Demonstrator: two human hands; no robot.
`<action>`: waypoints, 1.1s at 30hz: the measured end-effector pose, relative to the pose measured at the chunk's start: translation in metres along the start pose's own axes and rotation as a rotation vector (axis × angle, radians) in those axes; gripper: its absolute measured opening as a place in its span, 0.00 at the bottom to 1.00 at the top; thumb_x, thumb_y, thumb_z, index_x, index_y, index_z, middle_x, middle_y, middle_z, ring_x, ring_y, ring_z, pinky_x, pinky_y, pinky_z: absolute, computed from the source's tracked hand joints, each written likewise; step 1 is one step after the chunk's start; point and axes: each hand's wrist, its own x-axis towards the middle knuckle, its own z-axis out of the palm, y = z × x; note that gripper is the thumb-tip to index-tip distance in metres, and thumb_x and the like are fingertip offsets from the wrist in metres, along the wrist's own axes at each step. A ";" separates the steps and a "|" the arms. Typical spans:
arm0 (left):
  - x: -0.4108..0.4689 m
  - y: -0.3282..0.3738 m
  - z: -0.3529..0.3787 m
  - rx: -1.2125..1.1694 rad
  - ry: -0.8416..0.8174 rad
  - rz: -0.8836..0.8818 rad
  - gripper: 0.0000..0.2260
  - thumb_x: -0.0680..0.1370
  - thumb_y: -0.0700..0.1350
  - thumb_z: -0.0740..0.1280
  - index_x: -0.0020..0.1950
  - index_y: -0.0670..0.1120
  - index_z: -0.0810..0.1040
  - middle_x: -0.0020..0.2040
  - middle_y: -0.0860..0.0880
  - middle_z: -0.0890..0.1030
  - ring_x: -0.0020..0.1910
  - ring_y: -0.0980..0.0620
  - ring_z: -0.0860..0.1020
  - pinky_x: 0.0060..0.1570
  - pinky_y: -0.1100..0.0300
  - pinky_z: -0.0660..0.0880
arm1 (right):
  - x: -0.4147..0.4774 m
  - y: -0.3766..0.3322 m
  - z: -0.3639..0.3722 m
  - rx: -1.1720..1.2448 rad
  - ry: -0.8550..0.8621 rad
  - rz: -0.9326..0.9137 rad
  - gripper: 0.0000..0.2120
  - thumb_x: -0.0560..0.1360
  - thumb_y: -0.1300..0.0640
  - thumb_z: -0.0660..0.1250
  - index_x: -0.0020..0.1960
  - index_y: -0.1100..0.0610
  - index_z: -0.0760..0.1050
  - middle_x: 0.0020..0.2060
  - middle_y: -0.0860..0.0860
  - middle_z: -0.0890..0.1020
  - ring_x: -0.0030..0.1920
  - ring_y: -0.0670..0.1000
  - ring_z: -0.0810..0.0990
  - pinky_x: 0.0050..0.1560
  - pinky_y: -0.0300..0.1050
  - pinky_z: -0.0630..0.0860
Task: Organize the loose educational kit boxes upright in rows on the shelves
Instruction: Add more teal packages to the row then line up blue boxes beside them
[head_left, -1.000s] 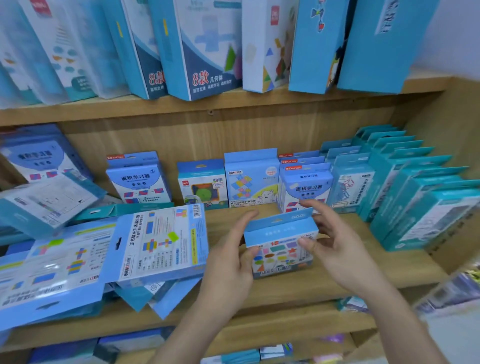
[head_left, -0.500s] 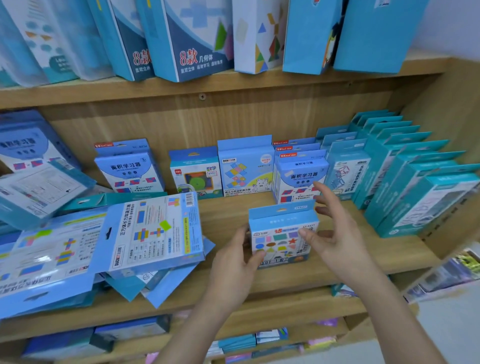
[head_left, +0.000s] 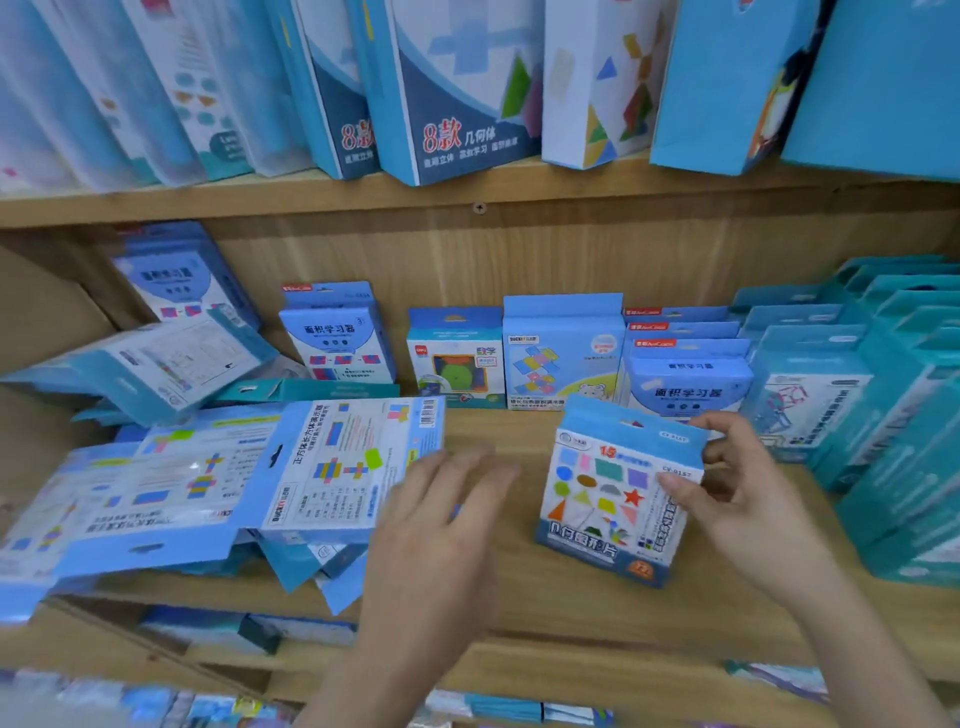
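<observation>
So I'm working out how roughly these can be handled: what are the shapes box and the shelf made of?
Shapes box: apparently thin printed cardboard, slightly glossy, with folded edges and a hang tab on top. Shelf: wood or wood-look laminate, matte with visible grain; which one is unclear.

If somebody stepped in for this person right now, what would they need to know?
Right hand: holds the shapes box, standing on the middle shelf.
Left hand: open, holding nothing, beside the flat pile.
Done: back row of small boxes and the teal rows on the right stand upright.
Left: slot the shapes box into a row, then stand up the pile on the left.
</observation>
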 end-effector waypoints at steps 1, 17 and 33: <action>0.001 -0.006 -0.002 0.128 -0.043 -0.043 0.29 0.61 0.36 0.75 0.60 0.50 0.74 0.64 0.48 0.74 0.61 0.42 0.72 0.61 0.47 0.67 | 0.006 0.003 -0.001 0.017 -0.008 0.020 0.20 0.73 0.59 0.70 0.52 0.40 0.65 0.45 0.51 0.78 0.43 0.50 0.81 0.38 0.43 0.76; -0.015 -0.036 0.010 0.450 -0.156 -0.122 0.23 0.70 0.37 0.59 0.66 0.42 0.72 0.67 0.37 0.73 0.63 0.37 0.74 0.66 0.46 0.61 | 0.011 0.042 -0.005 0.286 -0.146 0.289 0.13 0.74 0.60 0.69 0.50 0.48 0.68 0.44 0.60 0.81 0.43 0.55 0.84 0.46 0.58 0.81; 0.018 0.041 0.013 0.101 0.148 0.447 0.17 0.77 0.36 0.64 0.64 0.47 0.72 0.67 0.45 0.74 0.67 0.49 0.72 0.63 0.45 0.70 | -0.018 0.028 -0.040 -0.367 0.048 0.042 0.23 0.74 0.43 0.64 0.64 0.53 0.74 0.56 0.51 0.77 0.60 0.53 0.74 0.59 0.47 0.69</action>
